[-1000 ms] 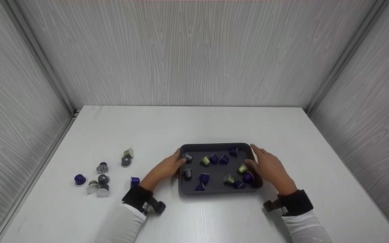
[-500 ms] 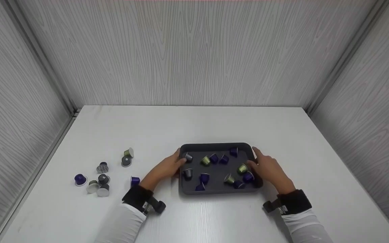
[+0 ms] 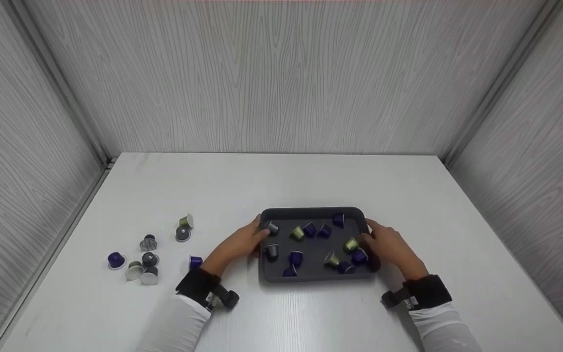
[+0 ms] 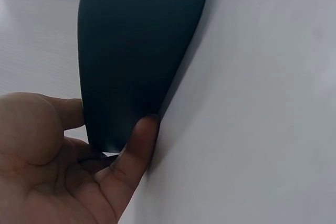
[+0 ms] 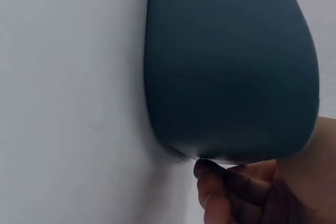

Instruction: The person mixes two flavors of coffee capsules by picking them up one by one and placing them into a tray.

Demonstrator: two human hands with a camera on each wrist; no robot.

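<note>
A dark grey rectangular tray [image 3: 306, 279] rests on the white table between both hands, with purple, green and dark grey coffee capsules lying in it. At its left end, my left hand [image 3: 240, 243] grips the side, thumb over the rim beside a grey capsule [image 3: 272, 228]. The left wrist view has fingertips [image 4: 143, 132] against the tray's outer wall [image 4: 136, 40]. My right hand [image 3: 393, 248] holds the opposite end, its thumb at the rim near a green capsule [image 3: 351, 245]. Curled fingers [image 5: 212, 187] show at the lower edge of the tray in the right wrist view.
Loose capsules lie on the table's left side: a purple one [image 3: 116, 260], a grey one [image 3: 183, 233] next to a green one [image 3: 186, 221], and a small cluster [image 3: 149, 277]. Another purple capsule [image 3: 195, 262] lies beside the left wrist. Panels [image 3: 281, 78] enclose the table.
My right hand has shifted slightly outward, its thumb drawing back from over the capsules to the rim and its fingers lower along the edge. Left hand and tray keep their places.
</note>
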